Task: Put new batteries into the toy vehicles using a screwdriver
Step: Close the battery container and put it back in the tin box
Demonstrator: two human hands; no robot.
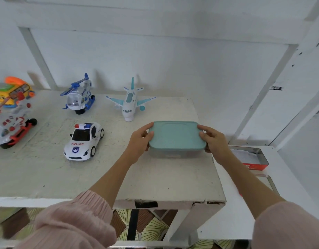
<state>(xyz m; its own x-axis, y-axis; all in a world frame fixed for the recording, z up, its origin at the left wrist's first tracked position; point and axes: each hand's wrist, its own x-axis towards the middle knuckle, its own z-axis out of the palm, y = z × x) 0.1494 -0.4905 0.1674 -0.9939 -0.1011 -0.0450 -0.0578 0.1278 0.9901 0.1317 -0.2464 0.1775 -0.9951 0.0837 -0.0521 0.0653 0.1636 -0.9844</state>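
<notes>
Hands were both on a teal-lidded container [175, 136] sitting on the white table [47, 173]; left hand [140, 141] gripped its left end, right hand [213, 139] gripped the right end, fingers curled over the lid edges; toy vehicles sat untouched further left: police car [84, 141] nearest, airplane [130, 101] just behind the container, blue helicopter [79, 96] beside it, red helicopter [10, 123] and a yellow toy [13, 92] at the far left; red tin [254, 158] sat to the right.
</notes>
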